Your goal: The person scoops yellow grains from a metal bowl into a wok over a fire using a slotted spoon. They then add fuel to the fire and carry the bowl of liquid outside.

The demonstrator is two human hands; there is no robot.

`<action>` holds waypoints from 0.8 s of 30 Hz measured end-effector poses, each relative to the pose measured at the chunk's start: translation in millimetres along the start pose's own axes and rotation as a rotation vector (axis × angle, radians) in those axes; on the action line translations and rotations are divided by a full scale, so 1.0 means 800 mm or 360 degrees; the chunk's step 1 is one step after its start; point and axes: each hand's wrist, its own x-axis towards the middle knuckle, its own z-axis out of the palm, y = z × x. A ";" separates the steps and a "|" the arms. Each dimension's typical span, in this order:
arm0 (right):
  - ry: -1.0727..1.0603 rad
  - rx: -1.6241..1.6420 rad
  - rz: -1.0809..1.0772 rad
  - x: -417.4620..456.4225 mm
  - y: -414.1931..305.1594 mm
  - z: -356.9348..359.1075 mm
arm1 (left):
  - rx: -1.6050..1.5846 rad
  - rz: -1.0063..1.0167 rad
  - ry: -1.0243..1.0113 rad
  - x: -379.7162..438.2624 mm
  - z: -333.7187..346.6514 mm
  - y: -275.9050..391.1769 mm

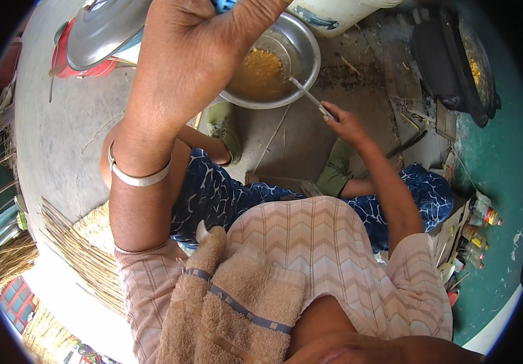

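Observation:
My left hand (193, 59), with a silver-coloured bangle at the wrist, is raised close to the camera. Its fingers run past the top edge; a blue plastic thing (223, 5) shows beside the thumb, and whether it is gripped cannot be told. Below it a metal basin (310, 54) holds cloudy liquid with yellow grains (264, 63), partly hidden by the hand. My right hand (345, 125) is closed around the handle of a metal ladle (307, 93). The ladle's round bowl lies in the basin, over the grains.
A white bucket (329, 20) stands behind the basin. At right, a black wok or stove pot (480, 73) holds yellow grains. A metal lid (107, 34) and red container (61, 57) are at upper left. Straw stalks (84, 255) lie left; bottles (475, 241) line the green wall.

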 end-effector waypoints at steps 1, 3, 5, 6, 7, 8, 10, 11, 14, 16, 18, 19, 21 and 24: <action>-0.0052 0.0169 0.0018 0.002 -0.014 0.013 | -0.0011 0.0021 0.0011 0.001 0.000 -0.004; -0.0282 0.0510 0.0484 -0.001 -0.038 0.027 | -0.0004 0.0016 0.0035 0.000 0.002 -0.002; -0.0409 0.0788 0.0719 -0.003 -0.051 0.045 | 0.0033 -0.0009 0.0056 -0.003 0.006 0.006; -0.0371 0.0964 0.0801 -0.001 -0.056 0.060 | 0.0057 -0.0002 0.0066 -0.004 0.007 0.007; -0.0372 0.1094 0.0848 0.000 -0.057 0.069 | 0.0084 0.0040 0.0074 -0.004 0.007 0.004; -0.0372 0.1226 0.0895 0.002 -0.057 0.076 | 0.0074 0.0062 0.0070 -0.003 0.007 0.001; -0.0377 0.1426 0.0951 0.004 -0.062 0.084 | 0.0022 0.0088 0.0058 -0.003 0.003 -0.004; -0.0380 0.1495 0.0958 0.004 -0.064 0.086 | 0.0004 0.0091 0.0057 -0.003 0.002 -0.005; -0.0306 0.1579 0.0947 0.007 -0.075 0.076 | -0.0004 0.0087 0.0067 -0.006 0.000 -0.007; -0.0219 0.1518 0.0906 0.010 -0.080 0.066 | 0.0029 0.0040 0.0049 -0.007 -0.003 -0.003; -0.0118 0.1381 0.0841 0.020 -0.077 0.056 | 0.0064 0.0005 0.0038 -0.008 -0.004 0.005; -0.0046 0.1186 0.0785 0.025 -0.073 0.052 | 0.0078 0.0005 0.0043 -0.008 -0.001 0.010; 0.0102 0.0798 0.0668 0.041 -0.057 0.044 | 0.0117 0.0062 0.0066 -0.007 0.001 0.010; 0.0447 -0.0045 0.0054 0.063 -0.015 0.045 | 0.0123 0.0180 0.0090 -0.003 0.000 -0.008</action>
